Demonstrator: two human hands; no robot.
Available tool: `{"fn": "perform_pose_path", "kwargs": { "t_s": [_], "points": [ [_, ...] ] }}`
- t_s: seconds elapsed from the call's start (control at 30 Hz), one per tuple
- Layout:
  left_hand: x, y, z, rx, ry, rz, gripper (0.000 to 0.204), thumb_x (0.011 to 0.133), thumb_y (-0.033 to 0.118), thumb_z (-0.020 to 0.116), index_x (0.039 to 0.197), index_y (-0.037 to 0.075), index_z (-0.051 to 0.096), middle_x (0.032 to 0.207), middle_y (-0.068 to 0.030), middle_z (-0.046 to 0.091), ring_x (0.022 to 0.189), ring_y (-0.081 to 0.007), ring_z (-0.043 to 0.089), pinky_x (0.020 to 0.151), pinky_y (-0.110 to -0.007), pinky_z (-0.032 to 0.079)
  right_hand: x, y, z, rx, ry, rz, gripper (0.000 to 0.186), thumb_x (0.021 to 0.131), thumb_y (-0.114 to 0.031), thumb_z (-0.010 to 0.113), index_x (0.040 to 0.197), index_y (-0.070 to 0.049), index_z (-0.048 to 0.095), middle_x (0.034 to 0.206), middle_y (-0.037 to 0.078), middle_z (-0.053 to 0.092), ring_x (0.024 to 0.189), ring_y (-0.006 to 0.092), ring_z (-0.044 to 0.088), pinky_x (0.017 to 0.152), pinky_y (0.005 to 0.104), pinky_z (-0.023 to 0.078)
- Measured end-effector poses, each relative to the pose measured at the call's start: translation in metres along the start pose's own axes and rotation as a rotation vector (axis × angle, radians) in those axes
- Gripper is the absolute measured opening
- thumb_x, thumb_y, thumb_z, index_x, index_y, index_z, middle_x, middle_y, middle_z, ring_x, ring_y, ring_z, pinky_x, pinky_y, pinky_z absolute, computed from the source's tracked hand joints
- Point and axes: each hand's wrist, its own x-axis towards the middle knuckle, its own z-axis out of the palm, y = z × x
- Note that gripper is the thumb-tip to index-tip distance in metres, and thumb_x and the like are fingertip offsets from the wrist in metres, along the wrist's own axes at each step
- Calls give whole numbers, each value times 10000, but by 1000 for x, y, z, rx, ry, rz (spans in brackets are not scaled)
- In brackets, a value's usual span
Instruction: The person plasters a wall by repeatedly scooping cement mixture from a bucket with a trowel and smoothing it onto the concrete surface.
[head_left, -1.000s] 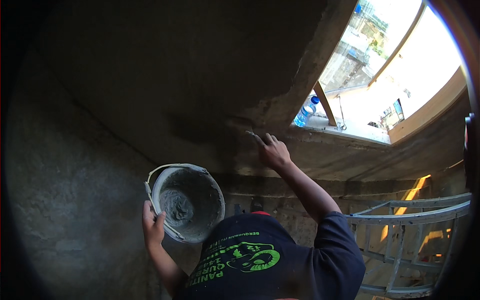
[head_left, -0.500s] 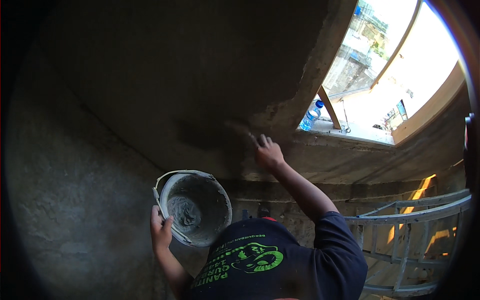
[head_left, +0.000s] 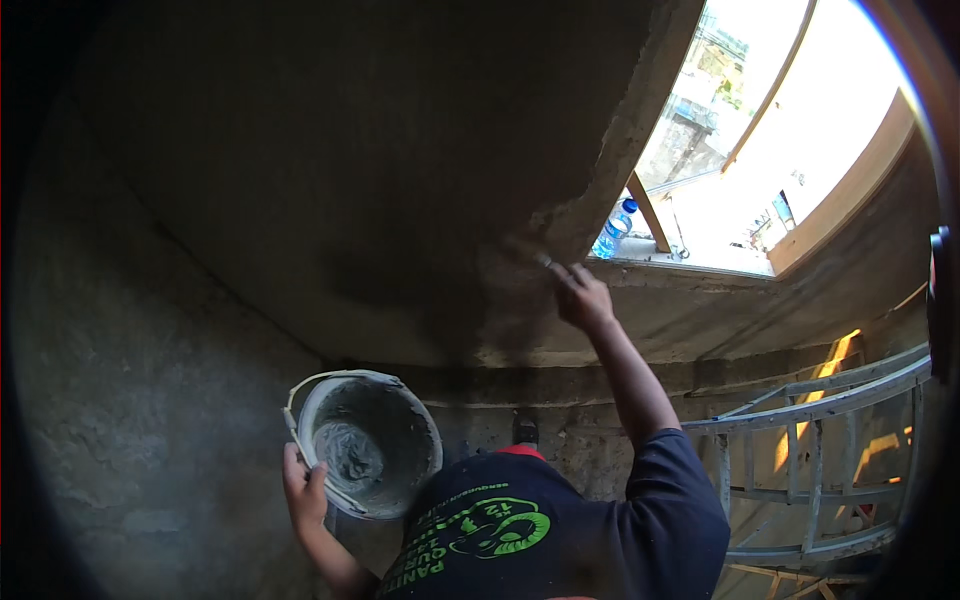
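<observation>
My left hand (head_left: 306, 490) is closed on the rim and handle of a bucket (head_left: 428, 450), which it holds tilted at my left side. Wet grey cement mix (head_left: 347, 452) lies in the bottom of the bucket, and grey smears coat its inside. Stretched out ahead, my right hand (head_left: 584, 298) grips a brush (head_left: 540, 258). Its pale end points left toward the wall (head_left: 440, 190), just below the window's lower left corner. Motion and shade blur the brush's tip, so I cannot tell whether it touches the wall.
A wood-framed window opening (head_left: 670, 265) is at the upper right, with a plastic water bottle (head_left: 614, 230) on its sill. Metal scaffold frames (head_left: 800, 412) stand at the right. A dark shoe (head_left: 526, 430) shows on the floor beyond my shirt.
My right hand has moved right and slightly up with the brush, nearer the window. The bucket and my left hand sit a little lower and farther left in view, and the view has shifted slightly.
</observation>
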Motion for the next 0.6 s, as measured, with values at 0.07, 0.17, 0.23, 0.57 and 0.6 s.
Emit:
{"fn": "perform_pose_path", "kwargs": {
  "t_s": [0.07,0.17,0.23,0.57,0.6],
  "points": [
    [-3,1,3,-24,52,-1,375,903,-49,560,1258,-25,442,1103,-99,621,1003,-135,578,917,-277,445,-36,7,40,-64,-181,-75,558,831,-104,673,1379,-197,621,975,99,622,836,301,671,638,436,574],
    [-2,-6,0,-8,75,-6,380,897,-60,558,1257,-26,442,1095,-95,619,997,-135,580,917,-277,445,-55,-3,49,42,-133,-70,540,824,-85,667,1356,-168,627,995,109,633,861,306,678,658,440,580],
    [-2,-13,-6,34,82,-20,384,895,-67,556,1259,-28,441,1097,-95,615,997,-135,582,918,-278,446,-37,-18,30,186,103,-29,517,811,-32,652,1316,-139,640,999,121,649,874,316,683,682,448,582],
    [7,-10,-6,66,21,-27,372,897,-65,569,1246,-25,447,1140,-110,604,1072,-142,560,957,-280,422,39,-42,22,68,44,114,617,809,-92,678,1407,-202,577,1096,139,633,933,320,690,708,403,597],
    [6,-11,-9,108,4,-20,376,898,-65,564,1251,-26,440,1132,-107,606,1054,-136,560,945,-277,427,22,-47,40,13,-13,69,617,810,-90,670,1408,-206,578,1086,140,632,941,308,691,686,395,594]
  ]
}}
